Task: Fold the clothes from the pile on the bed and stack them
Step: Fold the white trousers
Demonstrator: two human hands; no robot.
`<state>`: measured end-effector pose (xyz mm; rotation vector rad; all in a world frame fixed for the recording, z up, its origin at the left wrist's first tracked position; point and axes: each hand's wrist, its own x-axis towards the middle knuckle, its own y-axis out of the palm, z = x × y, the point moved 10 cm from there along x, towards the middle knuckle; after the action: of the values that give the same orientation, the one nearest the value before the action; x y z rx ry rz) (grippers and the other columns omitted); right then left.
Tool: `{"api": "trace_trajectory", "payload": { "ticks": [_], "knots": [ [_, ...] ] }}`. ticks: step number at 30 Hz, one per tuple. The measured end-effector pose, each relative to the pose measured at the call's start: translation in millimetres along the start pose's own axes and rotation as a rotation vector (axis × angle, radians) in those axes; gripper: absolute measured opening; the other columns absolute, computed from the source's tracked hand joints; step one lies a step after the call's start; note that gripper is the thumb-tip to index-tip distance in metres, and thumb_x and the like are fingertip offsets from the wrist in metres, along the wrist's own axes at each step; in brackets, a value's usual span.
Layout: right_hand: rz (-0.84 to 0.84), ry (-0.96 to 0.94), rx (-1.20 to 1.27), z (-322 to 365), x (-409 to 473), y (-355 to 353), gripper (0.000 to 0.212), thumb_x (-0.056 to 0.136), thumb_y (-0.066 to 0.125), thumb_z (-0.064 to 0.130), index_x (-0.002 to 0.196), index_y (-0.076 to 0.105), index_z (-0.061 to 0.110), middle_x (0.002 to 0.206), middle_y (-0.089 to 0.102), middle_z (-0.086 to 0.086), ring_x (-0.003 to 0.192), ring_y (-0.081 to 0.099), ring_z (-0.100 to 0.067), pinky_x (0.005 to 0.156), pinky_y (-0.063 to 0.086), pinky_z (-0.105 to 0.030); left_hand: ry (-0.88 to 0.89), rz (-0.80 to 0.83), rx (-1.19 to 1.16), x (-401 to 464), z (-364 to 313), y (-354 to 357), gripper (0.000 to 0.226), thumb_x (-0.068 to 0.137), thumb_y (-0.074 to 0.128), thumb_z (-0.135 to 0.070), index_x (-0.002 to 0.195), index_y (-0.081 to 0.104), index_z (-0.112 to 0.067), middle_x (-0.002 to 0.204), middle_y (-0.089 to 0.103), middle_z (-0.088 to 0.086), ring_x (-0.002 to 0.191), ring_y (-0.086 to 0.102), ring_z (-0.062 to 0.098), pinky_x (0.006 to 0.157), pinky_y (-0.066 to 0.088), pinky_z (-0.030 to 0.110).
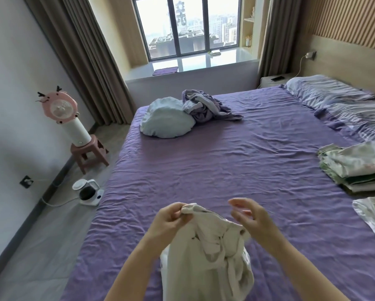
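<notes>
White cotton, a crumpled garment [208, 253], hangs over the bed's near edge, its top hem pinched in the left hand [170, 220] while the right hand [250, 216] hovers just beside it, fingers loose and holding nothing. Wide purple sheet [236, 161] lies open ahead; one folded stack [353, 168] and one flat patterned piece [373, 216] sit along the right edge. Two pillows [325, 90] line the head edge, one pale cushion [167, 120] and one rumpled lilac heap [206, 106] the far corner.

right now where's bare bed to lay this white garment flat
The purple sheet is bare mid-bed, between the hands and the blue pillow. The right edge is crowded by the folded stack and another garment.
</notes>
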<state>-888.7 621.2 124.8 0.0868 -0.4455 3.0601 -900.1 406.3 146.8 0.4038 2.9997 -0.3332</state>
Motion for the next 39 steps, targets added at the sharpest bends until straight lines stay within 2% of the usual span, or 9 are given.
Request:
{"api": "trace_trajectory", "payload": {
  "ticks": [3,6,12,20,22,25,30,35,39],
  "knots": [
    [0.146,0.142,0.023,-45,-10,-13,0.027,0.078,0.069,0.036,0.103,0.06,0.039,0.116,0.063,0.011,0.107,0.059,-0.003,0.088,0.046,-0.019,0.045,-0.063,-0.096,14,-29,-16,0.038,0.083,0.069,-0.024,0.093,0.06,0.012,0.076,0.054,0.014,0.073,0.045,0.023,0.064,0.036,0.036],
    [0.204,0.156,-0.049,-76,-24,-16,0.048,0.072,0.074,0.037,0.115,0.052,0.04,0.122,0.055,0.02,0.109,0.05,0.015,0.085,0.039,-0.004,0.11,-0.072,-0.129,29,-66,-27,0.037,0.078,0.075,-0.031,0.092,0.065,0.002,0.077,0.06,0.011,0.069,0.053,0.021,0.06,0.044,0.033],
    [0.028,0.324,0.01,-124,-8,-32,0.057,0.082,0.072,0.019,0.131,0.046,0.024,0.112,0.058,0.001,0.1,0.061,-0.012,0.079,0.05,-0.026,0.176,-0.008,-0.133,53,-117,-29,0.028,0.077,0.071,-0.036,0.092,0.067,-0.013,0.08,0.063,0.005,0.071,0.059,0.016,0.06,0.05,0.029],
    [0.123,0.317,0.007,-108,65,-15,0.065,0.087,0.067,0.026,0.142,0.035,0.019,0.133,0.052,-0.004,0.126,0.048,-0.023,0.104,0.038,-0.037,0.15,-0.003,-0.176,61,-128,-32,0.028,0.082,0.055,-0.021,0.106,0.064,-0.008,0.09,0.068,0.006,0.079,0.063,0.016,0.068,0.055,0.03],
    [0.117,0.339,0.058,-99,77,-15,0.049,0.09,0.063,0.033,0.134,0.046,0.018,0.122,0.06,-0.009,0.114,0.057,-0.024,0.094,0.044,-0.034,0.128,0.002,-0.164,61,-128,-37,0.033,0.083,0.055,-0.021,0.111,0.063,-0.005,0.094,0.068,0.009,0.083,0.064,0.019,0.07,0.056,0.031],
    [0.162,0.332,0.058,-81,90,-24,0.02,0.094,0.054,0.037,0.088,0.061,0.019,0.079,0.059,-0.005,0.066,0.054,-0.018,0.06,0.044,-0.029,0.069,-0.062,-0.109,64,-125,-56,0.037,0.082,0.059,-0.026,0.111,0.064,-0.004,0.097,0.067,0.013,0.087,0.062,0.025,0.076,0.055,0.036],
    [0.314,0.338,0.205,-37,114,-63,0.028,0.09,0.047,0.001,0.101,0.068,0.016,0.06,0.054,0.0,0.046,0.046,-0.01,0.042,0.039,-0.02,-0.039,-0.262,-0.009,64,-106,-100,0.041,0.075,0.068,-0.037,0.1,0.069,-0.005,0.093,0.07,0.015,0.08,0.064,0.024,0.078,0.052,0.041],
    [0.704,0.194,0.406,38,113,-77,0.015,0.082,0.067,0.002,0.095,0.071,0.005,0.084,0.065,-0.01,0.079,0.065,-0.018,0.072,0.055,-0.03,-0.06,-0.356,-0.105,65,-94,-119,0.043,0.074,0.071,-0.037,0.098,0.071,-0.003,0.092,0.069,0.017,0.079,0.063,0.027,0.076,0.05,0.041],
    [0.869,0.031,0.506,75,99,-91,0.052,0.082,0.061,-0.008,0.132,0.05,0.0,0.11,0.063,-0.01,0.112,0.056,-0.024,0.099,0.046,-0.037,-0.021,-0.419,-0.161,72,-104,-127,0.04,0.07,0.071,-0.042,0.094,0.072,-0.01,0.088,0.073,0.007,0.074,0.068,0.018,0.065,0.055,0.031]
  ]
}}
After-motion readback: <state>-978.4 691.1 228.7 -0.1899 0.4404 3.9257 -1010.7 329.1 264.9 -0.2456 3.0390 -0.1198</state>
